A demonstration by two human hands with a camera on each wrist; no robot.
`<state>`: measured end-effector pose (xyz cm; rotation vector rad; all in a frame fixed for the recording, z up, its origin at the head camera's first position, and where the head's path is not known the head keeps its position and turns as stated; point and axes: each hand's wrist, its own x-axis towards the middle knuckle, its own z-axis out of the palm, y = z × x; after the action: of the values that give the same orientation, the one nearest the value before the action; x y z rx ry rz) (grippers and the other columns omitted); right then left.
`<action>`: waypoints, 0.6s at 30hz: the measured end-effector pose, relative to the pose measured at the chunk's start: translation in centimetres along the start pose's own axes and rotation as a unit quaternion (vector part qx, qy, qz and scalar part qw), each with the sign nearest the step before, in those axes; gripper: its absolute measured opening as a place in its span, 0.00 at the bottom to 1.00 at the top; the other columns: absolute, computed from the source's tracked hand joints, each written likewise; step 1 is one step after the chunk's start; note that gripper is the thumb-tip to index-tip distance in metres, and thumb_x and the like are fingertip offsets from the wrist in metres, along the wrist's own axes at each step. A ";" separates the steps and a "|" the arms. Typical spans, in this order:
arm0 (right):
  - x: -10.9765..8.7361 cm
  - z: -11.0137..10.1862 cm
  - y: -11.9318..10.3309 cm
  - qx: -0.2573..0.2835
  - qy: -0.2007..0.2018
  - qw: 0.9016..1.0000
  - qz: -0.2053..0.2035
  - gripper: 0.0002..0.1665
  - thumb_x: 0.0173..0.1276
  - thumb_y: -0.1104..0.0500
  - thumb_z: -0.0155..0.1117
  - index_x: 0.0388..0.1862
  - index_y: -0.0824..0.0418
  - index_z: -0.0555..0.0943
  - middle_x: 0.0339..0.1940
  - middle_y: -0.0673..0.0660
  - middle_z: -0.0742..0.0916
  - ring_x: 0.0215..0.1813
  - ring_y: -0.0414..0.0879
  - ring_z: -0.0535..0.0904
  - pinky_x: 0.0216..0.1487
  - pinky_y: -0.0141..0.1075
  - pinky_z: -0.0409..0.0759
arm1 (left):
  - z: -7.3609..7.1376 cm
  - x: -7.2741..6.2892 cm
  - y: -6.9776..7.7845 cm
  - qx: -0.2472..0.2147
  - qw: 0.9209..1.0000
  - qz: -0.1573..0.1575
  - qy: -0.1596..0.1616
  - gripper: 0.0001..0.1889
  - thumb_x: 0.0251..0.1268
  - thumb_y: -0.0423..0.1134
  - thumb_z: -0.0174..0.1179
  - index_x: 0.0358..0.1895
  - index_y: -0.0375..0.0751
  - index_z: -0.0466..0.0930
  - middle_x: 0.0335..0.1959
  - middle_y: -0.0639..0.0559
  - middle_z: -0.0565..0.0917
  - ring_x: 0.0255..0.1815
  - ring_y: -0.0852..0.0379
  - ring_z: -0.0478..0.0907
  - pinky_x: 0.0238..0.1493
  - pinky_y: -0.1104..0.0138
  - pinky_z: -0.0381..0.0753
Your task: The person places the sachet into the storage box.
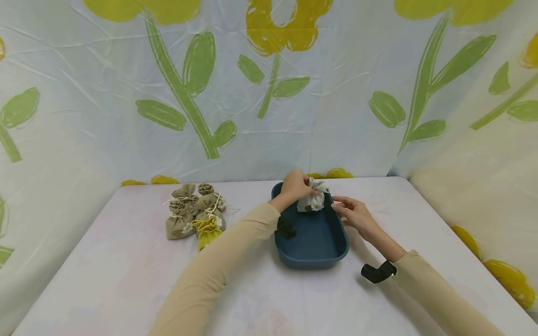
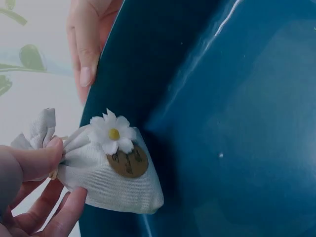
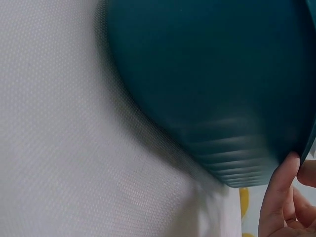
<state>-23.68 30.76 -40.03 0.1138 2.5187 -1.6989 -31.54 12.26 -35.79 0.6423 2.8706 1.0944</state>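
In the left wrist view, my left hand [image 2: 37, 182] pinches a white cloth pouch [image 2: 113, 182] at its tied neck, with thumb and fingers. A white daisy and a round brown tag decorate the pouch. The head view shows my left hand [image 1: 295, 184] over the far part of a dark blue basin [image 1: 311, 242], holding the pouch [image 1: 312, 200] inside its rim, near the right wall. My right hand [image 1: 355, 214] is at the basin's right side. Its fingertips touch the outer wall just under the rim, as the right wrist view shows with a finger [image 3: 281, 190] there.
Left of the basin stand several tied beige pouches [image 1: 180, 226] and a yellow pouch [image 1: 208, 232] in a cluster. Everything is on a pale cloth-covered table [image 1: 126, 280]. Behind the table hangs a flower-printed curtain [image 1: 319, 93].
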 end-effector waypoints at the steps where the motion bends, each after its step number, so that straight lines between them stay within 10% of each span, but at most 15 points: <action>1: 0.0 0.1 0.0 -0.001 0.000 1.000 -0.001 0.32 0.74 0.54 0.55 0.71 0.68 0.64 0.34 0.43 0.82 0.32 0.33 0.75 0.33 0.30 0.78 | 0.2 0.0 -0.1 0.008 1.000 0.003 0.000 0.30 0.53 0.45 0.72 0.09 0.49 0.57 0.06 0.57 0.52 0.07 0.64 0.50 0.13 0.75 0.50; 12: -0.2 0.1 -0.2 -0.007 0.001 1.000 -0.005 0.33 0.74 0.53 0.55 0.71 0.68 0.64 0.33 0.41 0.80 0.33 0.33 0.75 0.33 0.30 0.78 | 0.2 -0.2 -0.4 0.018 1.000 -0.002 -0.007 0.08 0.54 0.41 0.71 0.33 0.42 0.84 0.30 0.49 0.85 0.29 0.57 0.79 0.26 0.74 0.71; 18: -0.2 0.1 0.0 -0.006 0.004 1.000 -0.002 0.32 0.73 0.52 0.55 0.70 0.67 0.65 0.31 0.39 0.80 0.32 0.33 0.75 0.33 0.30 0.78 | -0.2 -0.9 -0.2 -0.022 0.999 -0.028 -0.008 0.22 0.56 0.39 0.70 0.56 0.45 0.80 0.41 0.49 0.86 0.39 0.56 0.83 0.33 0.71 0.78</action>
<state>-23.47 30.61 -40.02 0.1142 2.5368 -1.6888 -30.83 11.61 -35.88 0.5616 2.8245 1.1355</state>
